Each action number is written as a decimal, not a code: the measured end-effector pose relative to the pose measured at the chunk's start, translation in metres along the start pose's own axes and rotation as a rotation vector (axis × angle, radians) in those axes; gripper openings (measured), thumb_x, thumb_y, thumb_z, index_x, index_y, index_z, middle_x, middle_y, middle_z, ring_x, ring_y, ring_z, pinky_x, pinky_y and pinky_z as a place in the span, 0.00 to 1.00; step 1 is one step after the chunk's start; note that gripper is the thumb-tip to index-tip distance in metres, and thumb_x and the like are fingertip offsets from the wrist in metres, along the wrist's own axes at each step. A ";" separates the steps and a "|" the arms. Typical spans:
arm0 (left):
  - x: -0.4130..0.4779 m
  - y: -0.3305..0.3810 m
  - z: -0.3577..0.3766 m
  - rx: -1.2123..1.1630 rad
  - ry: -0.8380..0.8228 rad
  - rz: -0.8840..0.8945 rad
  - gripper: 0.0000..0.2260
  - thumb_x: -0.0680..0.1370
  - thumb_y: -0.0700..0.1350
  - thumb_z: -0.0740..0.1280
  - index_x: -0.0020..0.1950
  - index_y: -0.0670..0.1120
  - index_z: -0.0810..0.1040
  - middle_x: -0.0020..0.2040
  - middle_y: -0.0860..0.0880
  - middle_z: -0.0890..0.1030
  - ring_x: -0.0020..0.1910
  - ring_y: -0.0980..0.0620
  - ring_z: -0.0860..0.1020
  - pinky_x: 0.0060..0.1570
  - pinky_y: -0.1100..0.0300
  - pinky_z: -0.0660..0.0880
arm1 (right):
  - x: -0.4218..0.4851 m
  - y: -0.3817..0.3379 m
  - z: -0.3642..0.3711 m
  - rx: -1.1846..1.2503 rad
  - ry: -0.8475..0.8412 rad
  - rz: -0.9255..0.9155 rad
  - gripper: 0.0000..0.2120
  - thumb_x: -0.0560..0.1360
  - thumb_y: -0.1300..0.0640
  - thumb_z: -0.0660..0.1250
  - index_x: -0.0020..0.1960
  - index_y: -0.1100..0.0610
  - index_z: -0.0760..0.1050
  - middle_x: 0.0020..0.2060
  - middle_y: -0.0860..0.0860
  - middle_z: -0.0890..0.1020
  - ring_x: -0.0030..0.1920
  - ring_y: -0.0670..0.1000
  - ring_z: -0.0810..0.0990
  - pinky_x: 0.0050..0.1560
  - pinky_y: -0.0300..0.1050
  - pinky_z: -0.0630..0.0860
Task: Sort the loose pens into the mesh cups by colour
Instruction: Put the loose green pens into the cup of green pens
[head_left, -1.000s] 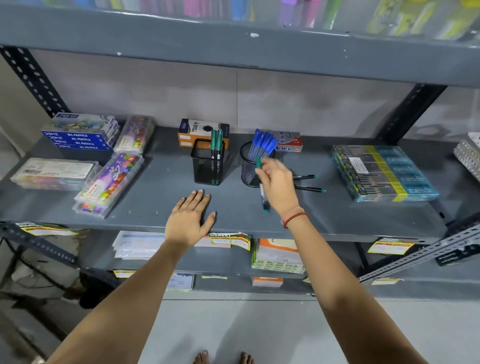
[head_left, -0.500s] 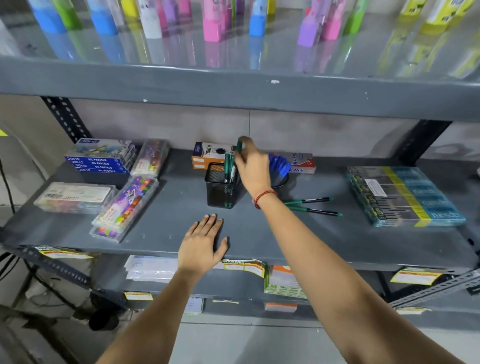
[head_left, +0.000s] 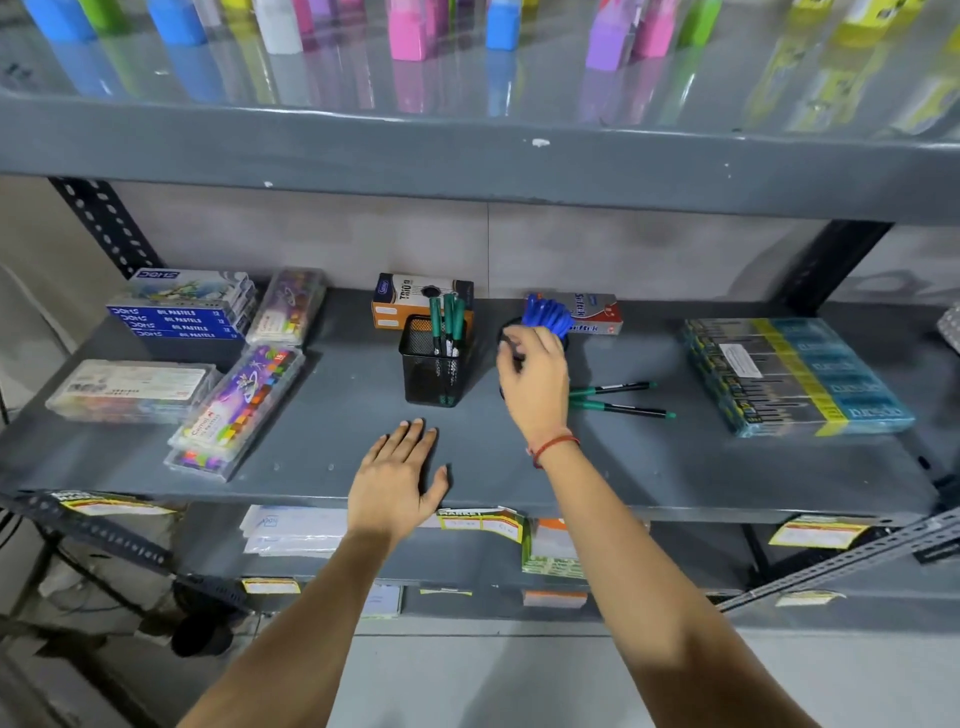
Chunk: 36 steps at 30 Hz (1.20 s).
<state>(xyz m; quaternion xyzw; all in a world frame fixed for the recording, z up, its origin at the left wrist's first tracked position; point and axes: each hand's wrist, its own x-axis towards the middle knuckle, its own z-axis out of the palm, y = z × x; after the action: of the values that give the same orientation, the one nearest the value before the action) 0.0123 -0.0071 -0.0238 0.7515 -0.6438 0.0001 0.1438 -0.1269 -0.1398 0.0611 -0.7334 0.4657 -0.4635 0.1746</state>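
Observation:
A square black mesh cup (head_left: 432, 368) on the grey shelf (head_left: 675, 467) holds three green pens (head_left: 448, 323). To its right a round mesh cup, mostly hidden behind my right hand (head_left: 532, 382), holds several blue pens (head_left: 546, 315). My right hand hovers in front of that cup with loosely curled fingers and nothing in them. Two loose green pens (head_left: 618, 397) lie on the shelf just right of that hand. My left hand (head_left: 397, 480) rests flat on the shelf's front edge, fingers apart, holding nothing.
Pastel boxes (head_left: 182, 306) and clear colour cases (head_left: 239, 410) fill the shelf's left side. Two small cartons (head_left: 410, 296) stand behind the cups. A wrapped pack of pens (head_left: 795, 374) lies at the right. The upper shelf (head_left: 467, 161) overhangs closely.
My right hand carried a green pen to the square cup, let it go there, and has moved back right in front of the round cup. My left hand stayed put.

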 end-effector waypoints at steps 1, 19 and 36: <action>0.000 0.001 0.000 -0.010 0.008 0.001 0.27 0.75 0.58 0.53 0.66 0.44 0.74 0.66 0.43 0.74 0.67 0.45 0.71 0.67 0.52 0.60 | -0.006 0.010 -0.009 -0.026 0.028 0.025 0.06 0.73 0.63 0.65 0.49 0.62 0.78 0.45 0.58 0.81 0.48 0.59 0.77 0.50 0.53 0.78; -0.002 0.002 -0.004 -0.011 -0.020 0.005 0.29 0.76 0.59 0.49 0.68 0.44 0.71 0.69 0.43 0.72 0.69 0.45 0.68 0.68 0.49 0.60 | -0.029 0.088 -0.069 -0.655 -0.434 0.208 0.13 0.78 0.59 0.60 0.60 0.62 0.75 0.59 0.60 0.77 0.61 0.62 0.71 0.61 0.57 0.70; -0.002 0.003 -0.005 -0.006 -0.027 -0.008 0.28 0.76 0.59 0.51 0.67 0.44 0.73 0.67 0.44 0.73 0.67 0.45 0.70 0.67 0.49 0.63 | 0.035 -0.051 -0.090 0.141 -0.373 0.100 0.32 0.72 0.66 0.67 0.71 0.57 0.58 0.37 0.59 0.82 0.39 0.56 0.82 0.47 0.43 0.78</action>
<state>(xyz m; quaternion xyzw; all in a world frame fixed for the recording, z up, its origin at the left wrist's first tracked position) 0.0103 -0.0043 -0.0183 0.7535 -0.6428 -0.0124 0.1372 -0.1715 -0.1281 0.1600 -0.7683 0.4277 -0.3419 0.3314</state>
